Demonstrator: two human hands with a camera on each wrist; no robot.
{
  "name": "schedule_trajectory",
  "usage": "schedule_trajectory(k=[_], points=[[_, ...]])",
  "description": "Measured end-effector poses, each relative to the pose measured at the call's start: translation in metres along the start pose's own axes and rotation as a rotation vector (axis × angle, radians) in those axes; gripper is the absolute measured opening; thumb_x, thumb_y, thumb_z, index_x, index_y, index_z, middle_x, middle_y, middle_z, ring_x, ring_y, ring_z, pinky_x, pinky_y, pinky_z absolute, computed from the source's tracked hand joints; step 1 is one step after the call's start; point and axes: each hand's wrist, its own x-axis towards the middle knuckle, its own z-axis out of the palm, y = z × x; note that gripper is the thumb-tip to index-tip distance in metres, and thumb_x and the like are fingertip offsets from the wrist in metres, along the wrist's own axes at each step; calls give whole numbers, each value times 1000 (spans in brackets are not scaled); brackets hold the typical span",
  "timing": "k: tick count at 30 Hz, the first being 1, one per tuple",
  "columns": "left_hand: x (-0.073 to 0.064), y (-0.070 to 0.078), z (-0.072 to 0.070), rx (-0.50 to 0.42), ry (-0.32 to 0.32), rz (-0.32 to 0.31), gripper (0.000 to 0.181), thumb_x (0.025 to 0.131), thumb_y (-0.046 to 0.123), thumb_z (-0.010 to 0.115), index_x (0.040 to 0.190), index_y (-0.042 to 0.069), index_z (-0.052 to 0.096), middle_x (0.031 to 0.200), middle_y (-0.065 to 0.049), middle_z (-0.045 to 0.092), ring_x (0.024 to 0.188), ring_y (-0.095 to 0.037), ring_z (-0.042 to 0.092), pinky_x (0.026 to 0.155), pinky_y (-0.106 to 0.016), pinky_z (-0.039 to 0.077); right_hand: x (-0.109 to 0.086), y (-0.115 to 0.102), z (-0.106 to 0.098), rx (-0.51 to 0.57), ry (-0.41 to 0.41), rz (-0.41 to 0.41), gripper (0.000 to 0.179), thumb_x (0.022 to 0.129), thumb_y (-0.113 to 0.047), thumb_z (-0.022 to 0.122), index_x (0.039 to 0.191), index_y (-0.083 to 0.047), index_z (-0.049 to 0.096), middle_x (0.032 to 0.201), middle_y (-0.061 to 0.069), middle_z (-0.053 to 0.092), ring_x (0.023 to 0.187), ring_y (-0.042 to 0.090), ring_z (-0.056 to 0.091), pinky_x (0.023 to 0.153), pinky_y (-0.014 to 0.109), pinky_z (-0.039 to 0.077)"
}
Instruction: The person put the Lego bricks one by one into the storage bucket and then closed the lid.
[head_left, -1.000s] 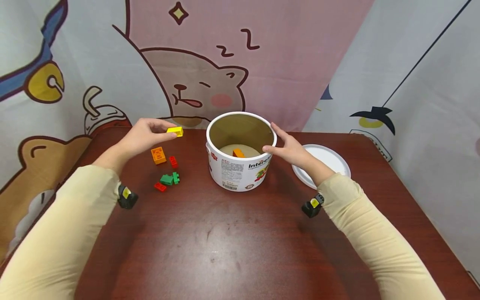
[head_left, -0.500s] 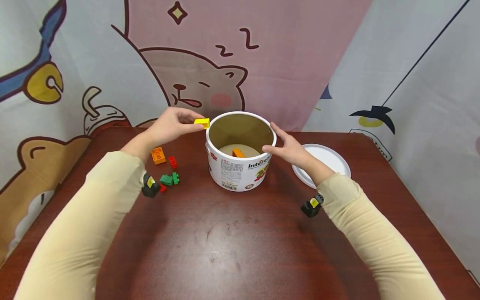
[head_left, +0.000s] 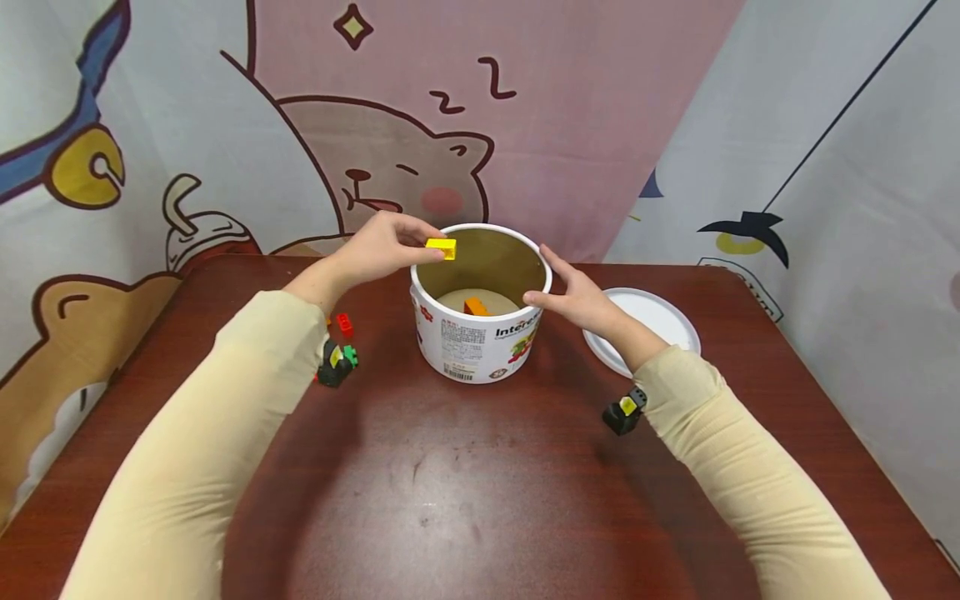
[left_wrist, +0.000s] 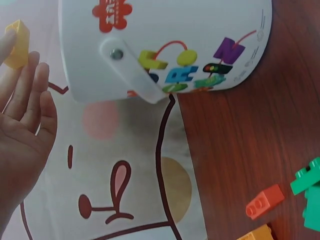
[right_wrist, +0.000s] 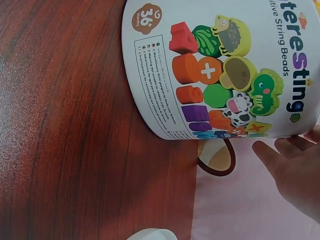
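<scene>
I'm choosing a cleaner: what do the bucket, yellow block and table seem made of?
Bucket: likely satin plastic, from its smooth white wall. Yellow block: probably hard plastic, fairly glossy, with uniform colour and crisp edges. Table: wood or wood-look laminate; brown grain, glossy reflections.

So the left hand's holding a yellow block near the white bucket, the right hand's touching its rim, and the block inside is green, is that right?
Not quite: the block inside is orange, not green, as the head view shows. The rest stands: the left hand holds a yellow block near the white bucket, and the right hand touches its rim.
</scene>
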Motion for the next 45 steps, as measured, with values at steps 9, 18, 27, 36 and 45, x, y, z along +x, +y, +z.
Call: schedule_trajectory(k=[9, 18, 27, 36, 45], points=[[4, 6, 14, 22, -20, 35, 34, 80, 18, 73, 111, 6, 68, 98, -10, 70, 87, -17, 59, 77, -24, 44, -1, -1, -1, 4, 5, -2, 85, 86, -28, 65, 151, -9, 13, 157, 9, 14, 144, 28, 16, 116, 47, 15], [8, 8, 21, 32, -56, 23, 35, 79, 20, 73, 112, 9, 68, 101, -10, 69, 95, -18, 58, 86, -30, 46, 0, 0, 0, 6, 7, -2, 84, 86, -25, 65, 150, -9, 13, 157, 9, 15, 144, 27, 16, 116, 46, 15], [8, 10, 19, -12, -58, 59, 34, 82, 18, 71, 113, 6, 67, 108, -11, 69, 98, -18, 63, 89, -32, 47, 0, 1, 0, -5, 6, 9, 85, 86, -27, 65, 151, -10, 13, 157, 10, 15, 144, 28, 17, 116, 47, 16], [-6, -10, -16, -49, 70, 4, 36, 84, 22, 69, 116, 8, 65, 111, -12, 67, 94, -12, 60, 82, -25, 47, -1, -1, -1, 5, -4, 11, 87, 86, -30, 66, 151, -11, 11, 157, 10, 15, 144, 29, 16, 115, 48, 16], [-37, -67, -48, 26, 163, -197, 45, 87, 36, 65, 122, 10, 60, 116, -8, 64, 94, -4, 57, 87, -27, 44, -1, -1, -1, 10, -5, 5, 86, 86, -30, 66, 151, -10, 12, 157, 10, 14, 144, 28, 15, 116, 48, 15]])
